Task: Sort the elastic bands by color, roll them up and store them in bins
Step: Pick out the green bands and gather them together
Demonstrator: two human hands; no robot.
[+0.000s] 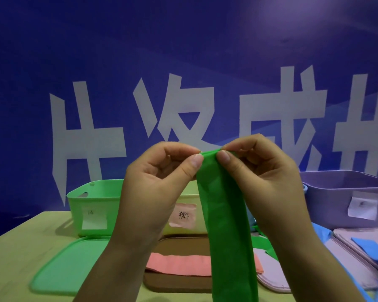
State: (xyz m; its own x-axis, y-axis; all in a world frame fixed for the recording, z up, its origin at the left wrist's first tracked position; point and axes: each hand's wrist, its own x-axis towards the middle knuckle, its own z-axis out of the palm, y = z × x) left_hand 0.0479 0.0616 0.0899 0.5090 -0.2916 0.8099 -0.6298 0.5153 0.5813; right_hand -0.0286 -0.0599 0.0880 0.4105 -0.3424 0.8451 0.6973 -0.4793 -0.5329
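A long green elastic band [227, 225] hangs straight down in front of me, raised above the table. My left hand [153, 186] and my right hand [268, 184] both pinch its top edge between thumb and fingers, close together. A pink band [179, 263] lies flat on a brown lid [177, 282] below. A blue band [371, 249] rests on a pale lid at the right. The green bin [92, 205], a pale bin with a pink label [182, 215] and a purple bin [345, 201] stand in a row behind.
A green lid [70, 267] lies flat in front of the green bin. A pale pink lid [273, 273] sits right of the brown one. Blue fabric [323, 234] lies by my right wrist. A blue wall with large white characters [183, 110] rises behind the table.
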